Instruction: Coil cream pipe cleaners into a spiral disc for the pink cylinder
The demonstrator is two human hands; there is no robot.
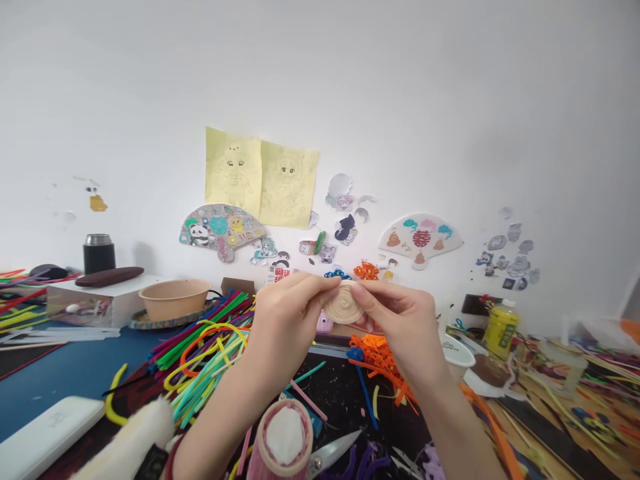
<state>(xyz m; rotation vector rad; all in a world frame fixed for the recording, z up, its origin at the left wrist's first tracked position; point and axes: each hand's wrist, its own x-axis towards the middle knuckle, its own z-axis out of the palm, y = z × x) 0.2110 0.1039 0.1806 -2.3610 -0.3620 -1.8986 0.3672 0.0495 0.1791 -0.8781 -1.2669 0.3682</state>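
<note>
L grip & R grip, near-closed, pinch beige spiral disc.

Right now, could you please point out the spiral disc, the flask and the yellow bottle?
Spiral disc (344, 305): head view, on its coiled face.
Flask (99, 256): head view, on its dark body.
Yellow bottle (501, 331): head view, on its side.

Head-worn view, facing wall, near

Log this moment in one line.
left hand: holds cream disc | right hand: holds same disc | disc: spiral face toward camera | nearby: scissors, orange stems
</note>
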